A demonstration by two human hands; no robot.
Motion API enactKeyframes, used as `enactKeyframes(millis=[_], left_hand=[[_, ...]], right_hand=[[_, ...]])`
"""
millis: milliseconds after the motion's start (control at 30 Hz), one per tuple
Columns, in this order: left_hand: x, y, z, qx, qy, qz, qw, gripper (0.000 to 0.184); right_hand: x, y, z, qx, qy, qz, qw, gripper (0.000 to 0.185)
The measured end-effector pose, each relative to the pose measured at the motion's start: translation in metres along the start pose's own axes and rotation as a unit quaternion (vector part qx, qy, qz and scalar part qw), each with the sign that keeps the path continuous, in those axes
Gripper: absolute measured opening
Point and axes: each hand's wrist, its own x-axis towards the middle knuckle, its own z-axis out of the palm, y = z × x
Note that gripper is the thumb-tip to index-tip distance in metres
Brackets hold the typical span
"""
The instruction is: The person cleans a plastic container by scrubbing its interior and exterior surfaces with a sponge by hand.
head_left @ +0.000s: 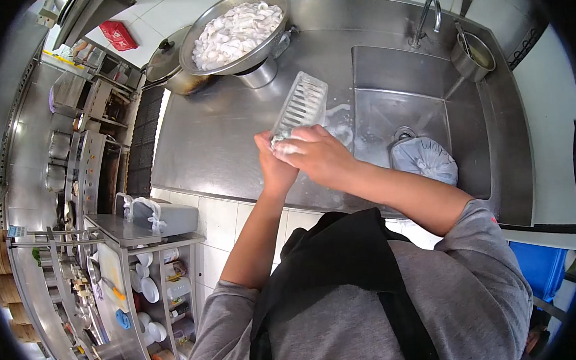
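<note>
A white slotted tray point(302, 105), a narrow rectangle with a row of crosswise slots, is held up over the steel counter point(213, 138). My left hand point(275, 167) is closed around its near end. My right hand point(320, 153) is bent over that same end, its fingers curled and covered in white suds. Whether a sponge is under those fingers is hidden. Wet foam streaks lie on the counter just right of the tray.
A steel bowl point(278, 47) full of pale, whitish pieces stands behind, beside a lidded pot point(174, 71). At right, a sink point(399, 114) holds a tied white bag point(424, 160); a faucet point(426, 20) and a small metal pot point(472, 60) are behind it. Shelving point(133, 288) stands left.
</note>
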Motion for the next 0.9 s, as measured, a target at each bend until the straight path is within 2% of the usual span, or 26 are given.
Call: enactKeyframes(millis=[33, 67, 100, 167, 200, 267, 300, 333, 367, 433, 467, 500, 533, 567, 633, 700, 733, 767, 833, 867, 900], left_hand=[[0.000, -0.001, 0.000, -0.004, -0.002, -0.005, 1.000, 0.070], [0.001, -0.001, 0.001, -0.004, -0.007, -0.002, 1.000, 0.070], [0.005, 0.007, 0.002, -0.025, -0.009, -0.014, 1.000, 0.069], [0.010, 0.014, 0.003, -0.048, -0.011, -0.018, 0.999, 0.068], [0.010, 0.012, 0.002, -0.055, -0.016, -0.019, 0.998, 0.066], [0.006, 0.004, 0.001, -0.063, -0.023, -0.013, 0.998, 0.065], [0.001, -0.003, 0.000, -0.064, -0.030, -0.009, 0.997, 0.064], [0.000, -0.001, -0.003, -0.065, -0.035, -0.005, 0.997, 0.064], [0.005, 0.000, -0.009, -0.068, -0.037, 0.007, 0.997, 0.064], [0.015, 0.012, -0.036, -0.048, -0.165, -0.002, 0.985, 0.066], [0.025, 0.006, -0.045, 0.057, -0.177, 0.076, 0.980, 0.072], [0.031, 0.020, -0.047, 0.058, -0.178, 0.076, 0.979, 0.072], [0.041, 0.047, -0.052, 0.216, -0.180, 0.106, 0.954, 0.076], [0.050, 0.066, -0.053, 0.368, -0.176, 0.133, 0.903, 0.081], [0.061, 0.077, -0.032, 0.366, -0.200, 0.130, 0.900, 0.085], [0.065, 0.083, -0.007, 0.338, -0.259, 0.105, 0.899, 0.078], [0.069, 0.085, -0.001, 0.340, -0.261, 0.109, 0.897, 0.078], [0.071, 0.087, 0.006, 0.342, -0.262, 0.102, 0.897, 0.075], [0.074, 0.089, 0.014, 0.345, -0.272, 0.101, 0.893, 0.072], [0.076, 0.088, 0.015, 0.340, -0.282, 0.108, 0.891, 0.070], [0.077, 0.087, 0.016, 0.334, -0.292, 0.114, 0.889, 0.068]], right_hand=[[-0.003, -0.001, 0.000, 0.049, 0.043, -0.047, 0.997, 0.032], [0.001, 0.020, -0.001, 0.065, -0.007, -0.050, 0.997, 0.035], [0.006, 0.044, 0.001, 0.060, -0.004, -0.048, 0.997, 0.035], [0.017, 0.088, 0.007, -0.028, 0.040, 0.041, 0.998, 0.041], [0.022, 0.102, 0.004, -0.034, 0.045, 0.041, 0.998, 0.041], [0.027, 0.120, -0.003, 0.102, 0.016, 0.194, 0.976, 0.039], [0.022, 0.120, -0.006, 0.097, 0.022, 0.195, 0.976, 0.039], [0.012, 0.114, -0.009, 0.274, 0.018, 0.316, 0.908, 0.039], [0.005, 0.112, -0.016, 0.436, 0.017, 0.417, 0.797, 0.040], [-0.013, 0.101, -0.027, 0.448, 0.032, 0.431, 0.783, 0.036], [-0.020, 0.094, -0.029, 0.462, 0.040, 0.445, 0.766, 0.033], [-0.025, 0.086, -0.028, 0.463, 0.041, 0.446, 0.765, 0.033], [-0.030, 0.077, -0.025, 0.456, 0.081, 0.441, 0.769, 0.032], [-0.035, 0.069, -0.023, 0.448, 0.121, 0.435, 0.772, 0.030], [-0.037, 0.055, -0.017, 0.453, 0.129, 0.449, 0.760, 0.027], [-0.036, 0.042, -0.014, 0.422, 0.119, 0.459, 0.772, 0.026], [-0.038, 0.039, -0.008, 0.397, 0.171, 0.418, 0.799, 0.027], [-0.040, 0.036, -0.009, 0.396, 0.178, 0.420, 0.797, 0.027], [-0.048, 0.030, -0.013, 0.304, 0.202, 0.350, 0.863, 0.030], [-0.052, 0.025, -0.015, 0.286, 0.225, 0.315, 0.876, 0.032], [-0.054, 0.025, -0.016, 0.286, 0.228, 0.319, 0.874, 0.032]])
